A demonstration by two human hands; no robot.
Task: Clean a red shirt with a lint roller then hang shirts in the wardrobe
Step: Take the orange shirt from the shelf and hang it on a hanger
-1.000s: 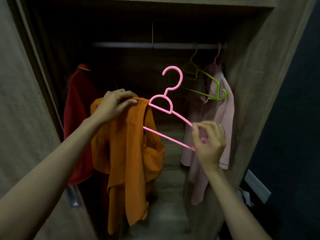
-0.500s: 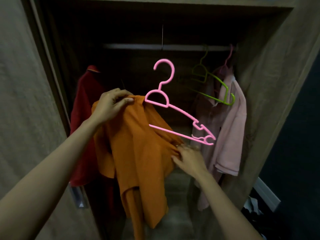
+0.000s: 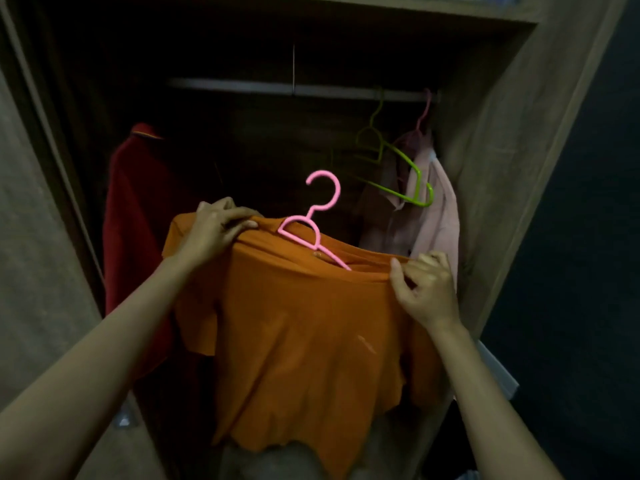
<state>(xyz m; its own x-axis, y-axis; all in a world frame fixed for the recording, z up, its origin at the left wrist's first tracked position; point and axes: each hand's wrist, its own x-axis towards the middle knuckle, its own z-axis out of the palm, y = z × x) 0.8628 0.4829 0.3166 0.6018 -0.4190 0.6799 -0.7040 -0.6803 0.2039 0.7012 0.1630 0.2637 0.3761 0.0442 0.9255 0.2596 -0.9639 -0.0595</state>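
Note:
An orange shirt (image 3: 304,327) hangs spread out in front of the open wardrobe, held up at both shoulders. A pink hanger (image 3: 320,216) sits inside its neck, hook sticking up, arms mostly hidden under the cloth. My left hand (image 3: 216,230) grips the shirt's left shoulder by the collar. My right hand (image 3: 424,289) pinches the right shoulder edge. A red shirt (image 3: 138,230) hangs at the left inside the wardrobe, its hanger hidden.
A metal rail (image 3: 298,88) crosses the wardrobe's top. At its right end hang an empty green hanger (image 3: 391,164) and a pale pink shirt (image 3: 436,223) on a pink hanger. Wooden wardrobe walls (image 3: 502,161) stand on both sides.
My right hand let go of the hanger's end, then took the shirt's right shoulder. The shirt now covers both hanger arms and hangs spread flat. The view moved closer.

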